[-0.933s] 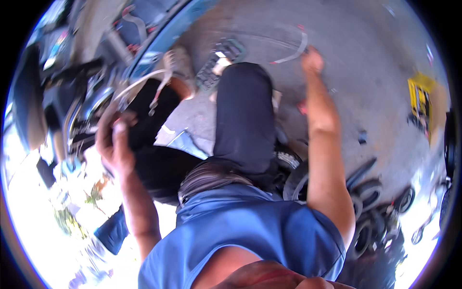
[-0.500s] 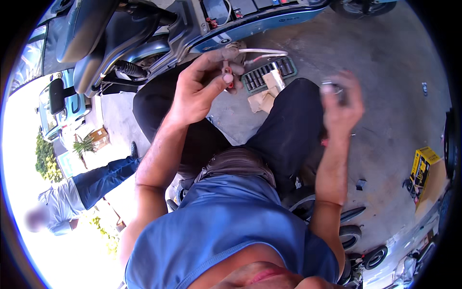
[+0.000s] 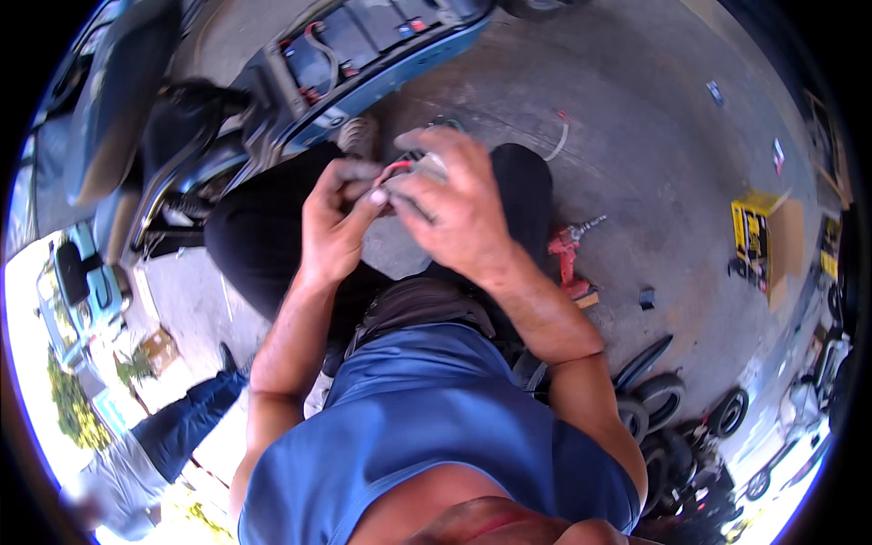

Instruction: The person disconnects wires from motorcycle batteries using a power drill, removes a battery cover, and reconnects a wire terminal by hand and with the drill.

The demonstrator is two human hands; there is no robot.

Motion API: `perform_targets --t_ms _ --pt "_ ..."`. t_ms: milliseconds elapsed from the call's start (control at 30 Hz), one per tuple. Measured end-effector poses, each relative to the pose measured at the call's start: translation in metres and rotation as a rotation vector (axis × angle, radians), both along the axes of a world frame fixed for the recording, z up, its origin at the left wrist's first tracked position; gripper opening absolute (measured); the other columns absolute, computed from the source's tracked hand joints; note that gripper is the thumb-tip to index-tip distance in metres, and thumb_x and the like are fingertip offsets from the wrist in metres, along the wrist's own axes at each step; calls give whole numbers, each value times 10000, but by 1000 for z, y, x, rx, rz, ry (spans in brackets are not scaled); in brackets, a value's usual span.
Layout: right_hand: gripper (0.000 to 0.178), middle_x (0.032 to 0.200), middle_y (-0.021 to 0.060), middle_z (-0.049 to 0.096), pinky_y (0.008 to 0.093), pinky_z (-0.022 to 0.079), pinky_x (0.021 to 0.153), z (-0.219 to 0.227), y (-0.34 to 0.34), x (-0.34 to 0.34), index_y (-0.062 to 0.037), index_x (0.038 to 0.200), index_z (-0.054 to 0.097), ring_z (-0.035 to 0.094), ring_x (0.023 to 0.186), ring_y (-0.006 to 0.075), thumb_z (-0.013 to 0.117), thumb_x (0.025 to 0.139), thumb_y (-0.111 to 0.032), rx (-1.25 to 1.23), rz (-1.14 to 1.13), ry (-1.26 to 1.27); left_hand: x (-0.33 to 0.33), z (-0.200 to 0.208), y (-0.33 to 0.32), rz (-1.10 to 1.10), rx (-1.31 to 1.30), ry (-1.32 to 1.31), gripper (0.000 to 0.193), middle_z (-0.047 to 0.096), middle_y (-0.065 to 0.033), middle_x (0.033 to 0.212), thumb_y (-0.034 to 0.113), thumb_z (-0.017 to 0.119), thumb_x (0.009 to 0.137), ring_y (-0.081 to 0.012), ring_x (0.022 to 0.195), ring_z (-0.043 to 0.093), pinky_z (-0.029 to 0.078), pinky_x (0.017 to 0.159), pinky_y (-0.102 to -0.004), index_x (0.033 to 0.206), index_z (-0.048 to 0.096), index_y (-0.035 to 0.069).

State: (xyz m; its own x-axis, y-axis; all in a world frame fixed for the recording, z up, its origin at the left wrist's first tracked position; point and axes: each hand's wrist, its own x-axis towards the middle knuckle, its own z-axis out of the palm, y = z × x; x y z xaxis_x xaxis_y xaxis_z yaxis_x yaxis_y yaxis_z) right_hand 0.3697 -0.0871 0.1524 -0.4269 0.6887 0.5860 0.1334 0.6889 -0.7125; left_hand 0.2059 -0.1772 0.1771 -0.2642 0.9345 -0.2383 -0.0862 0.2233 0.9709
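My left hand is closed in a pinch on a short red wire in front of my knees. My right hand has come up against it, fingers curled over the wire's far side. Something pale shows between the right fingers, too blurred and covered to name. Beyond both hands stands a blue electric scooter, its floor compartment uncovered over dark batteries with red and white leads. Behind my right hand the socket set is mostly hidden.
A red cordless drill stands on the floor by my right knee. Farther right are a yellow box and several tyres. A pale cable with a red end lies ahead. Another person is at the left.
My right hand has moved left from beyond my right knee to meet my left hand at the wire. The view has shifted right, bringing the drill into sight.
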Motion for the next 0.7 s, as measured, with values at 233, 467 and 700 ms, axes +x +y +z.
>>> perform_targets --t_ms 233,467,700 --pt "159 1226 132 625 474 444 988 -37 -30 -7 -38 849 681 578 1184 322 732 726 -125 -131 -69 34 10 -32 -24 200 -46 137 211 694 -138 1141 58 633 1015 -171 1007 681 598 853 -316 1193 630 -54" --pt "193 1281 104 607 474 460 961 -45 -38 -26 -67 901 681 581 1180 325 795 751 -108 -339 -24 216 -1 -30 -36 240 44 269 165 715 -163 1125 36 639 1007 -188 1010 694 588 892 -327 1146 648 -52" --pt "198 1236 95 616 463 461 967 -30 -22 -12 -70 910 667 580 1197 321 791 760 -105 -236 -19 131 17 -23 -25 234 83 266 184 690 -138 1159 77 625 1027 -174 1041 662 552 886 -299 1167 632 -42"
